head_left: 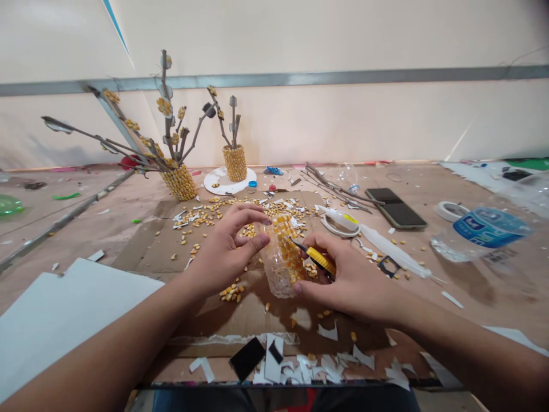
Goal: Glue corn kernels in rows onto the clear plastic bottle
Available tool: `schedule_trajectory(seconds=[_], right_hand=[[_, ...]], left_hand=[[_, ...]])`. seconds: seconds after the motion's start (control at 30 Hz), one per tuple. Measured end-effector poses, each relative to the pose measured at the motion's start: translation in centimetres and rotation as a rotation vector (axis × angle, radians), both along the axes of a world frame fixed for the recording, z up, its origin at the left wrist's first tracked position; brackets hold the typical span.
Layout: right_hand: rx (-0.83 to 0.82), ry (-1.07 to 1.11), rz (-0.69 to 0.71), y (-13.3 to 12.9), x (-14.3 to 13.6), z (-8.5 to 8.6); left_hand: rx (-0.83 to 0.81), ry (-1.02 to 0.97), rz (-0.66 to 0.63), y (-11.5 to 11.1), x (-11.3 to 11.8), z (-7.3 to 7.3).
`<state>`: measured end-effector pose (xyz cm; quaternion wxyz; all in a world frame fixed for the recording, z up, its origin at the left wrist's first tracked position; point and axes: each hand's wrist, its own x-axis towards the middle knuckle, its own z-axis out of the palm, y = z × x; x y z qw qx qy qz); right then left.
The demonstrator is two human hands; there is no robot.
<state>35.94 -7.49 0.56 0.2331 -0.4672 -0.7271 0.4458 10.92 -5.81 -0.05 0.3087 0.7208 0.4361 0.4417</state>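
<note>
A cut clear plastic bottle [279, 274], partly covered with rows of corn kernels on its right side, is held slightly tilted above the cardboard. My left hand [234, 240] has its thumb and fingertips at the upper left of the bottle. In my right hand [343, 274] is a yellow utility knife [321, 260], its dark tip pointing at the kernel rows. My right thumb reaches the lower right of the bottle. Loose corn kernels [231, 293] lie on the cardboard [206, 320] around both hands.
Behind stand two kernel-covered pots [179, 182] [234, 163] with twigs, the smaller on a white disc [210, 182]. To the right are a phone [397, 208], a glue bottle [341, 217], tape [450, 210] and a labelled plastic bottle [484, 229]. Paper scraps [328, 369] litter the front edge.
</note>
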Motion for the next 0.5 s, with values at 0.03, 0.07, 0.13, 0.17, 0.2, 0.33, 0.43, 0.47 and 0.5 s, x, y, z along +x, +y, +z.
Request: schedule_trajectory(seconds=[0.03,0.07,0.13,0.17,0.2,0.33,0.43,0.47,0.5], right_hand=[[-0.013,0.006,0.001,0.06,0.02,0.01],[-0.021,0.013,-0.003,0.12,0.05,-0.02],[-0.033,0.028,-0.018,0.23,0.11,-0.17],[-0.036,0.035,-0.028,0.27,0.12,-0.27],[-0.040,0.045,-0.038,0.30,0.12,-0.38],[-0.049,0.073,-0.082,0.32,-0.08,-0.65],[-0.039,0.061,-0.101,0.34,-0.29,-0.65],[-0.038,0.063,-0.101,0.35,-0.32,-0.63],[-0.040,0.071,-0.099,0.36,-0.34,-0.62]], left_hand=[[-0.002,-0.002,0.000,0.01,0.04,0.01],[-0.006,-0.007,-0.003,0.03,0.08,0.02],[-0.015,-0.020,-0.011,0.03,0.20,0.05],[-0.019,-0.025,-0.012,0.02,0.27,0.07],[-0.022,-0.028,-0.011,-0.02,0.33,0.09],[-0.037,-0.029,-0.005,-0.19,0.50,0.22],[-0.055,-0.024,-0.010,-0.30,0.54,0.30],[-0.060,-0.020,-0.012,-0.35,0.55,0.33],[-0.067,-0.016,-0.015,-0.40,0.57,0.34]])
